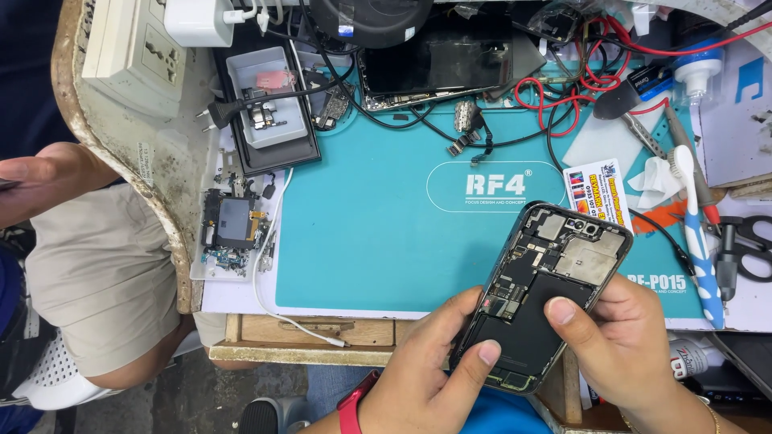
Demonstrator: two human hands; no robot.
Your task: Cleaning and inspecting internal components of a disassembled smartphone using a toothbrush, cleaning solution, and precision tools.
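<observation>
Both hands are holding an opened phone [540, 293], back cover off, w/ black battery and circuit boards exposed, tilted over the near edge of the teal work mat [378, 233] at lower right. The left hand [426, 378] is cupping the phone's lower left side, its grip closed around the frame, thumb lying across the battery. The right hand [623, 345] is gripping the right edge, thumb pressing on the black battery, fingers wrapped behind. A red watch strap [351, 406] is showing on the left wrist.

On the surface, at the mat's left edge, a 2nd stripped phone assembly [233, 225] is lying beside a white cable [269, 265]. A grey parts tray [265, 96] is sitting at upper left, near a black plug [221, 112]. Red wires [563, 96] are looping at top right. A white-and-blue toothbrush [700, 241] and black scissors [744, 245] are lying at the right. Another person's hand [40, 181] is resting at far left.
</observation>
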